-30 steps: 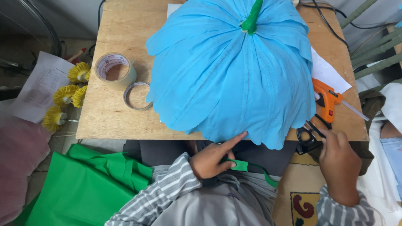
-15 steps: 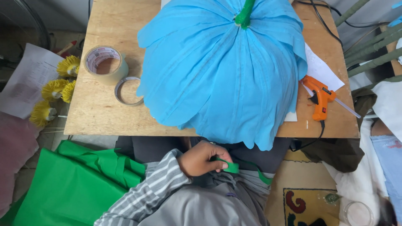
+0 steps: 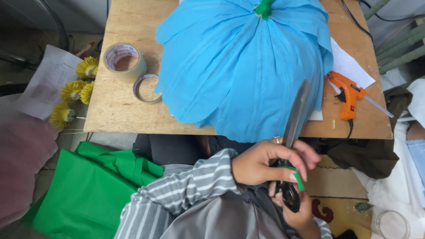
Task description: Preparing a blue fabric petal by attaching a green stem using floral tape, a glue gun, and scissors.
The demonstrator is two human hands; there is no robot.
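A big blue paper flower (image 3: 239, 66) with a green wrapped stem tip (image 3: 264, 8) lies on the wooden table (image 3: 110, 110) and hangs over its near edge. Below that edge my left hand (image 3: 261, 166), in a striped sleeve, pinches a narrow green strip (image 3: 299, 180). My right hand (image 3: 303, 217) sits just under it and grips the black handles of a pair of scissors (image 3: 295, 119). The blades point up across the flower's lower edge and look almost closed. The strip lies right against the scissors near their pivot.
A tan tape roll (image 3: 124, 59) and a thin clear tape ring (image 3: 146, 88) lie left of the flower. An orange glue gun (image 3: 349, 95) rests on white paper (image 3: 352, 66) at the right. Yellow flower centres (image 3: 73, 93), green sheet material (image 3: 97, 186) and a glass jar (image 3: 392, 223) are off the table.
My right hand took the scissors from the table's right edge and brought them in front of me, up to the green strip that my left hand still holds.
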